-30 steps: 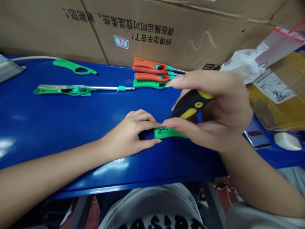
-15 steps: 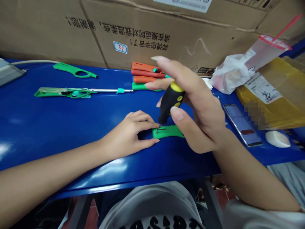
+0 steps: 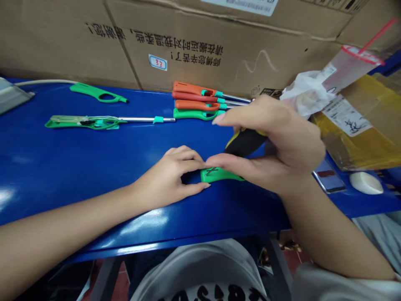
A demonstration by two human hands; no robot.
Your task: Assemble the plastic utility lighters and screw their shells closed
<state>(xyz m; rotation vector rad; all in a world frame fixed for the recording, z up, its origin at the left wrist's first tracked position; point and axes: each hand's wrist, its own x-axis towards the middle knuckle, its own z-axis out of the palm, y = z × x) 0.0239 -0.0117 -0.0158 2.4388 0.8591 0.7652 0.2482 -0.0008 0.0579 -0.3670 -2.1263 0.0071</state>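
Pressed flat on the glossy blue table (image 3: 78, 159), a little nearer than the stack of orange and green lighter handles (image 3: 196, 102): a small green plastic shell (image 3: 219, 174), long and narrow, with a dark mark on its upper face. Held at one end by the left hand (image 3: 171, 175), grip closed, thumb and forefinger tips pinching that end and bearing down towards the table. Met from the other side by the right hand (image 3: 282, 146), grip wrapped shut round the black-and-yellow screwdriver (image 3: 246, 142), handle lying across the palm, thumb stretched forward to touch the shell's top; tip of the tool hidden behind the fingers. Judging by look: a light, stiff, thin-walled moulding, smooth enough to skate on the shiny table unless pinned. Probably apt to flex or crack under a hard squeeze across the middle. Best taken by an end or along the two long edges, with downward pressure rather than a tight pinch. Left of the stack, well apart: an opened green lighter with a bare metal rod (image 3: 87, 121). Farther left and back from the stack: a loose green handle half (image 3: 97, 92). Behind the stack: brown cardboard boxes (image 3: 188, 42) with printed lettering. Right of the stack: a crumpled white plastic bag (image 3: 310, 94), a dark phone (image 3: 328, 177) and a white oval object (image 3: 366, 182).
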